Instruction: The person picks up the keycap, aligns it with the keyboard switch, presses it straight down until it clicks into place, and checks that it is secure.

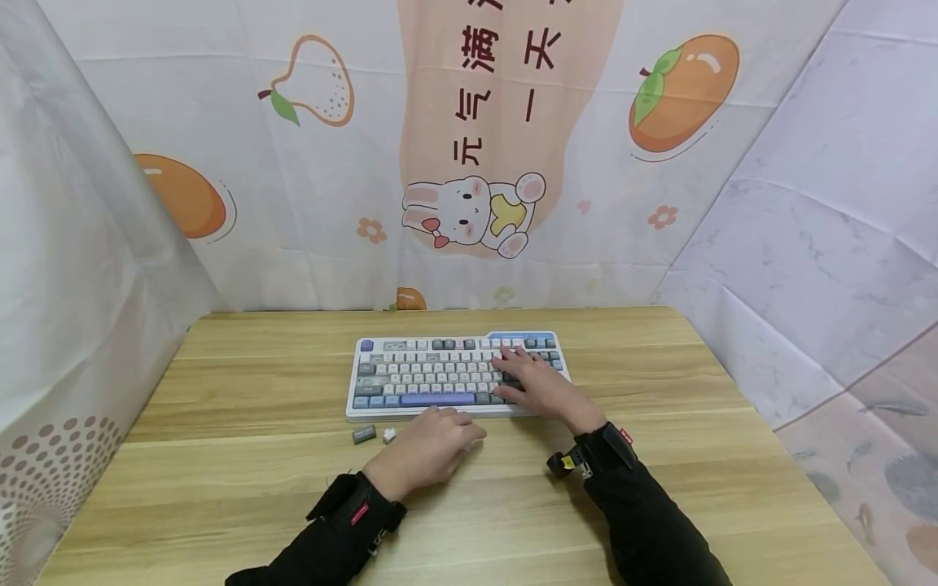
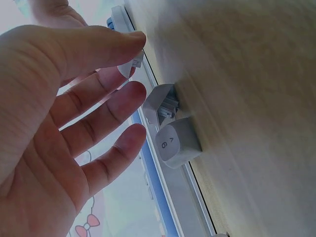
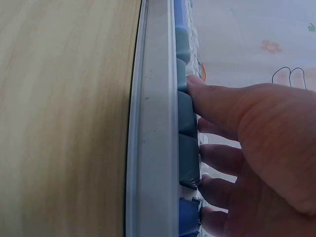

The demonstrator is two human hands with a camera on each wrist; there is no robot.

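Note:
In the head view, a compact keyboard (image 1: 421, 378) with white, grey and blue keycaps lies flat on the table. My right hand (image 1: 538, 387) rests on its right side, fingers spread over the keys. The right wrist view has the thumb (image 3: 217, 101) touching a grey-green key (image 3: 185, 116) in the bottom row. Just in front of the keyboard is my left hand (image 1: 428, 452). Its thumb and index finger pinch a small pale keycap (image 2: 129, 66), while the other fingers are loosely bent. Beside that hand lie a keycap marked 6 (image 2: 178, 143) and another keycap tipped over, stem showing (image 2: 160, 103).
A longer dark grey keycap (image 1: 364, 435) lies left of the pale loose ones on the wooden table (image 1: 242, 456). Behind the table hangs a printed cloth (image 1: 322, 195), with more white cloth (image 1: 110, 212) down the left side.

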